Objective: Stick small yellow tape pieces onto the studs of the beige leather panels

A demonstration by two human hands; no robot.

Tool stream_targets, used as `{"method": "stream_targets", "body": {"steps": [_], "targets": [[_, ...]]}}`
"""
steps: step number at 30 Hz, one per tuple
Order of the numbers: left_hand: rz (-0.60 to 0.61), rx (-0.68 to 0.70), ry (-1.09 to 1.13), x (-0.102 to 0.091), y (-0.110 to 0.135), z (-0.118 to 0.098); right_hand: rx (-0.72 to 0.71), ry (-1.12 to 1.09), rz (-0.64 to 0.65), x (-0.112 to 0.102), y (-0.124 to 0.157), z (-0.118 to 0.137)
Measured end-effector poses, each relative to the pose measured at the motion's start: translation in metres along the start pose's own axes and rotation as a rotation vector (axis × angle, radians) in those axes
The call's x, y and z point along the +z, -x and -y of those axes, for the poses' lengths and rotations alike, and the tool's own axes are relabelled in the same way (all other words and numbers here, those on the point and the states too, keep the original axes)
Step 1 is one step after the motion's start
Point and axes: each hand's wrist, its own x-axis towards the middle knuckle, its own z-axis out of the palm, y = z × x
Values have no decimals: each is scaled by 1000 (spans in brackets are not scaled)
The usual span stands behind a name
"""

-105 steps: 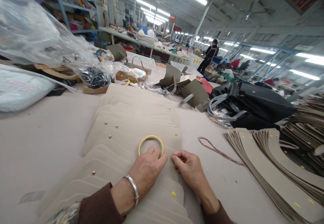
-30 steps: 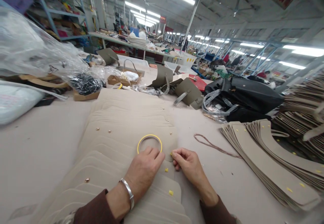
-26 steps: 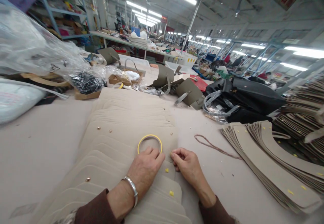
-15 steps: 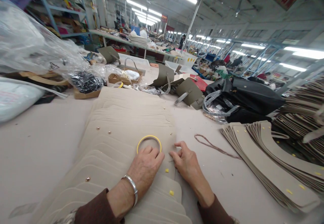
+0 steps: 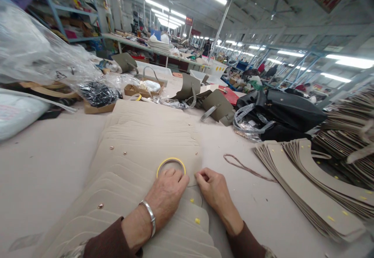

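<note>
A stack of overlapping beige leather panels (image 5: 140, 141) with small gold studs lies under my hands. My left hand (image 5: 166, 201) is hooked over the near rim of a yellow tape roll (image 5: 167, 160), which lies flat on the panels. A silver bangle (image 5: 149, 219) circles that wrist. My right hand (image 5: 212, 188) is at the panel's right edge, its thumb and forefinger pinched together. Anything between them is too small to see. Small yellow bits (image 5: 197, 220) lie on the panels just below my hands.
Curved taupe panels (image 5: 309, 184) are stacked at right, with a brown cord (image 5: 245, 167) left of them. Olive leather pieces (image 5: 217, 106), a black bag (image 5: 283, 112) and a plastic sack (image 5: 29, 36) lie farther along the table. A person (image 5: 207, 48) stands far off.
My right hand's fingers, spread half a second ago, have closed into a pinch at the panel edge. The tape roll and my left hand sit slightly further left.
</note>
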Motion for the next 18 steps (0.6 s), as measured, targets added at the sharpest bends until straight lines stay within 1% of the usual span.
{"method": "stream_targets", "body": {"steps": [3, 5, 9, 11, 13, 16, 18], "targets": [[-54, 23, 29, 1, 3, 1, -12, 66, 25, -3, -1, 6], [-108, 39, 48, 2, 4, 3, -46, 86, 93, -7, 2, 9], [-285, 81, 108, 3, 8, 11, -75, 69, 269, -15, 10, 11], [-377, 124, 144, 3, 9, 14, -62, 65, 316, -17, 10, 12], [-455, 161, 180, 3, 10, 16, -56, 77, 321, -17, 8, 13], [-570, 196, 222, 2, 9, 16, -58, 105, 295, -14, 4, 14], [-615, 209, 232, 2, 9, 16, -67, 103, 287, -13, 3, 13]]}}
